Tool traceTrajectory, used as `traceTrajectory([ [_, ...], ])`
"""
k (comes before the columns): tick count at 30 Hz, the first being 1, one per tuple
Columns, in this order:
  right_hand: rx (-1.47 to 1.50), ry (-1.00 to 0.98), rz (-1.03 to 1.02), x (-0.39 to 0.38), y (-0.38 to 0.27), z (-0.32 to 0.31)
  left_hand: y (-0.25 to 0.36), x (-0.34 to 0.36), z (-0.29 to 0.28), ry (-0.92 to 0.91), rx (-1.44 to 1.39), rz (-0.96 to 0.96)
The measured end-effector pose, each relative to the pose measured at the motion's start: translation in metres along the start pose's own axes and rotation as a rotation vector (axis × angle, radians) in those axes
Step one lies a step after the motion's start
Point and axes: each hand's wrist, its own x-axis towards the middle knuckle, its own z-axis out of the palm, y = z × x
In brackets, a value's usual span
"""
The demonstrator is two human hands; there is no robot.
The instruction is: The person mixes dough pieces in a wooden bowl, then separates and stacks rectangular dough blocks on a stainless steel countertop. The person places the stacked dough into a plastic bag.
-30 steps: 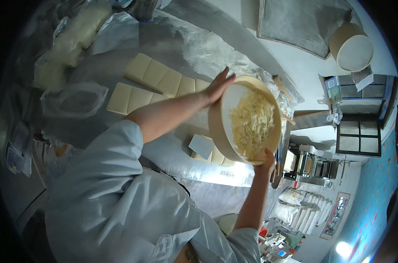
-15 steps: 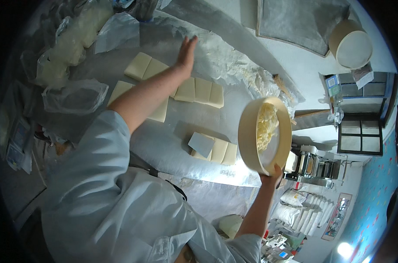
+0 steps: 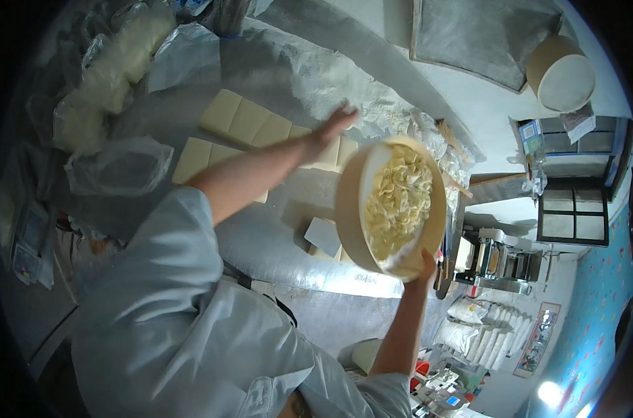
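Note:
My right hand (image 3: 420, 267) grips the lower rim of a round wooden sieve (image 3: 352, 209), tilted and holding a heap of pale flat noodle strips (image 3: 398, 195). My left hand (image 3: 334, 122), slightly blurred, is raised open up and left of the sieve, apart from it. Beneath my arms, stacked cream dough slabs (image 3: 240, 111) sit in rows on the metal worktable (image 3: 253, 244). A metal scraper (image 3: 321, 235) rests on a lower stack, partly behind the sieve.
Bags of pale material (image 3: 114, 76) and a plastic bag (image 3: 118, 171) lie left. Spilled flour (image 3: 330, 70) covers the table's far part, near a brush (image 3: 447, 136). A second sieve (image 3: 560, 80), a machine (image 3: 504, 261) and white sacks (image 3: 483, 334) are at the right.
My left hand released the sieve, rose, then moved back down-right toward it. The sieve swung right and tilted away, then came back leftward, showing the noodles, in my right hand.

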Motion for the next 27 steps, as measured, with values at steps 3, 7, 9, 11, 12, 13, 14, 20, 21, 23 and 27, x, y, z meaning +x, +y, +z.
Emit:
traceTrajectory([
  [3,0.188,0.070,-0.055,-0.035,-0.014,0.006,0.038,-0.003,-0.041,0.184,-0.168,-0.063],
  [7,0.024,0.125,-0.019,-0.019,0.009,0.067,-0.027,0.011,0.006,0.158,-0.117,0.088],
  [9,0.051,-0.007,0.005,-0.022,0.001,0.037,-0.002,-0.007,0.014,0.090,-0.001,-0.030],
  [11,0.077,-0.107,0.029,-0.034,-0.015,-0.013,0.024,-0.008,-0.030,0.206,-0.218,-0.005],
  [12,0.123,-0.084,-0.006,-0.034,-0.014,-0.012,0.028,-0.002,-0.057,0.244,-0.436,-0.060],
  [13,0.169,-0.052,-0.040,-0.034,-0.012,-0.011,0.031,-0.007,-0.054,0.223,-0.469,-0.064],
  [14,0.149,-0.021,0.027,-0.038,-0.012,0.012,0.035,-0.014,-0.053,0.210,-0.499,-0.064],
  [20,0.031,-0.021,0.019,-0.053,-0.004,0.019,0.040,-0.046,-0.038,0.130,-0.013,0.002],
  [21,0.137,-0.140,0.006,-0.061,-0.007,0.001,0.047,-0.045,-0.056,0.230,-0.088,0.018],
  [23,0.169,-0.088,-0.010,-0.048,0.007,-0.019,0.033,-0.043,-0.054,0.299,-0.153,0.131],
  [27,0.117,0.034,-0.012,-0.039,0.050,0.032,-0.016,-0.067,0.021,0.044,0.082,0.021],
])
